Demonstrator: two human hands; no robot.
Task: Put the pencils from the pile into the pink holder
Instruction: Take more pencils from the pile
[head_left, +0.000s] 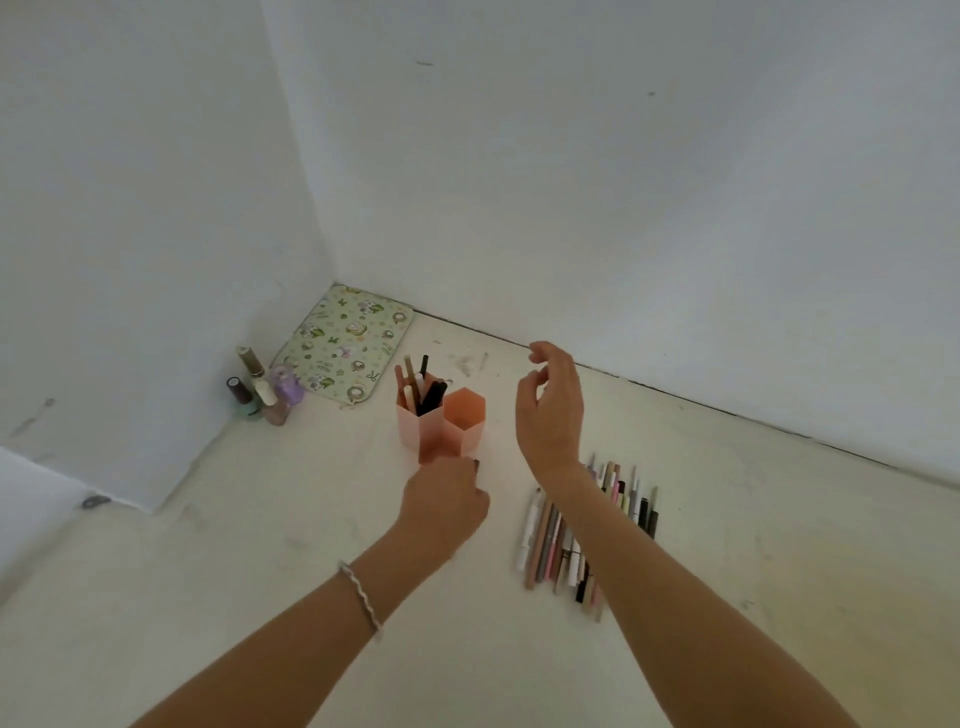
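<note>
The pink holder (441, 426) stands mid-table, made of hexagonal cups; its left cup holds several pencils, its right cup (464, 415) looks empty. My left hand (444, 501) sits just in front of the holder, fingers closed around a small dark tip, and it hides the holder's front cup. My right hand (550, 405) hovers to the right of the holder, fingers spread and holding nothing. The pile of pencils (587, 535) lies flat on the table under and right of my right forearm.
Several nail polish bottles (262, 389) cluster by the left wall. A green patterned mat (345, 343) lies in the corner. White walls close off the back and left. The table is pale.
</note>
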